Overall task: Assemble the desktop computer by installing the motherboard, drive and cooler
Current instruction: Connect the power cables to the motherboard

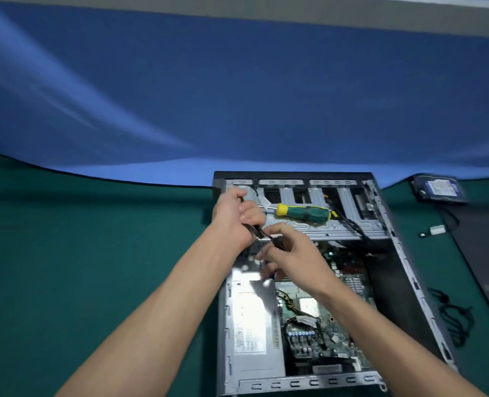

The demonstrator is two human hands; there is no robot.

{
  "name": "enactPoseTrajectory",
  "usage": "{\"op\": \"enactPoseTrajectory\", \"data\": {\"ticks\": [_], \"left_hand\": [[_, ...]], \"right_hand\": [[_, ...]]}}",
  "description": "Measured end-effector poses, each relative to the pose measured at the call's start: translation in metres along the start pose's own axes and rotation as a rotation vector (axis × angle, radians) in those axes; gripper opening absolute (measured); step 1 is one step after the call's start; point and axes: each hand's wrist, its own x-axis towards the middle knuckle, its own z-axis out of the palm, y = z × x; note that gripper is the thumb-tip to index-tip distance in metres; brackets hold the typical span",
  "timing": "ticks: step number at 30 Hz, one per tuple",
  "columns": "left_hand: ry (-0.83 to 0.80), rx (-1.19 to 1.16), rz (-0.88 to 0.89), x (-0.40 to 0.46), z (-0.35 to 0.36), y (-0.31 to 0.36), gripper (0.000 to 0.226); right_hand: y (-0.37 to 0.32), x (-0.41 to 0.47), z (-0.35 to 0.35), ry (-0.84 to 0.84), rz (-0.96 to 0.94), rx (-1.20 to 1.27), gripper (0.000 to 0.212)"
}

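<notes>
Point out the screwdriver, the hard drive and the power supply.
screwdriver (pixel 306 214): head view, on the green part of its handle.
hard drive (pixel 439 189): head view, on its label, far right on the mat.
power supply (pixel 252 325): head view, on its grey top face inside the case.

Screwdriver (pixel 303 214) lies on the case's (pixel 426 305) drive cage — motherboard (pixel 318 336) inside, drive (pixel 439 189) off right.

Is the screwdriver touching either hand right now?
Apart. The head view shows the screwdriver lying on the case's drive cage, clear of both hands.
</notes>
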Motion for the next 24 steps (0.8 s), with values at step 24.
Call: {"op": "enactPoseTrajectory", "data": {"ticks": [24], "left_hand": [[0.413,2.525,0.452,0.061,0.001,-0.171,0.074]], "right_hand": [[0.135,0.002,-0.136,0.315,0.298,-0.046,0.018]]}}
